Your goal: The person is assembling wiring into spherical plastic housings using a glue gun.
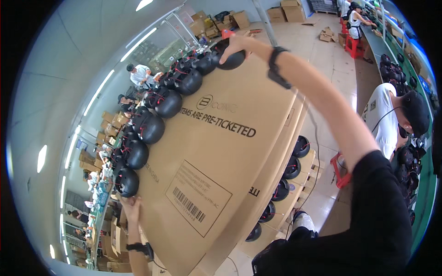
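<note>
Both hands are stretched far apart at opposite ends of a big sheet of brown cardboard (216, 152), which fills the middle of the view and tilts across it. Left hand (131, 209) sits at the sheet's lower left corner, fingers laid flat and spread against the edge, just under the nearest black helmet (126, 181); a dark band is strapped around that forearm lower down. Along the sheet's left edge runs a row of black helmets (152, 126), shiny domes with red straps showing, packed touching one another from the left hand up toward the top of the sheet. Right hand (235, 46) is at the far upper end, fingers curled down over the last black helmet (230, 59) in the row, gripping its dome (how the thumb sits cannot be made out); a black strap wraps that wrist.

Beneath the top sheet more cardboard layers (276, 184) show at the right edge, with further helmets (292, 168) peeking out between them. Farther right, a person in a white shirt and black cap (391, 119) bends over a long green workbench (426, 193) lined with more helmets. A red stool (340, 172) stands on the tiled floor between the stack and that person.
</note>
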Motion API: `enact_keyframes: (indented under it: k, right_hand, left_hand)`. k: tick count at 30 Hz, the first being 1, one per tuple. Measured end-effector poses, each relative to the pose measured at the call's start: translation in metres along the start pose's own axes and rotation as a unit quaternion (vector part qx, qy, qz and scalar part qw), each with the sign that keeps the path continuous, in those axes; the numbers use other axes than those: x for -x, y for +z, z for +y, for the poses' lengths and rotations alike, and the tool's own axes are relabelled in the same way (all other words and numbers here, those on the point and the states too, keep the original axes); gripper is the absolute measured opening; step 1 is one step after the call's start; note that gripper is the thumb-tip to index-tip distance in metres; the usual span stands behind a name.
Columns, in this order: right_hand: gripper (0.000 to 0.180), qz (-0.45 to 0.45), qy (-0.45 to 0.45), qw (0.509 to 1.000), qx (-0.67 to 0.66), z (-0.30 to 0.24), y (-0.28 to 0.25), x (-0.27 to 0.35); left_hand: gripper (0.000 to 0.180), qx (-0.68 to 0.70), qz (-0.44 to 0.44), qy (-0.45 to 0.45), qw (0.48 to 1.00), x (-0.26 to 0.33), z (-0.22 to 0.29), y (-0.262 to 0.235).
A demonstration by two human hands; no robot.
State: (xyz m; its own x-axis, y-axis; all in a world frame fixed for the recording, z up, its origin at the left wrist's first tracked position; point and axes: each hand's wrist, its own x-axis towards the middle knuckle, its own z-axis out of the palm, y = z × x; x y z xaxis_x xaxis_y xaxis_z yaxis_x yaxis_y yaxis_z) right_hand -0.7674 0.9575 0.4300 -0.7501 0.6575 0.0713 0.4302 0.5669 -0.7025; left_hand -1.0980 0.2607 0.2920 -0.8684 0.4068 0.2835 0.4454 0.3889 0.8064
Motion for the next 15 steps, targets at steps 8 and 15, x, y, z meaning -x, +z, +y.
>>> enact_keyframes:
  k: [8, 15]
  right_hand:
    - [0.136, 0.077, 0.116, 0.988, -0.064, 0.039, 0.068, -0.071]
    - [0.133, 0.086, 0.041, 0.991, -0.093, 0.039, 0.089, -0.053]
  left_hand:
    - [0.092, 0.025, 0.039, -0.003, 0.999, 0.038, 0.018, 0.043]
    - [0.091, 0.001, -0.01, -0.017, 1.0, 0.067, 0.031, -0.008]
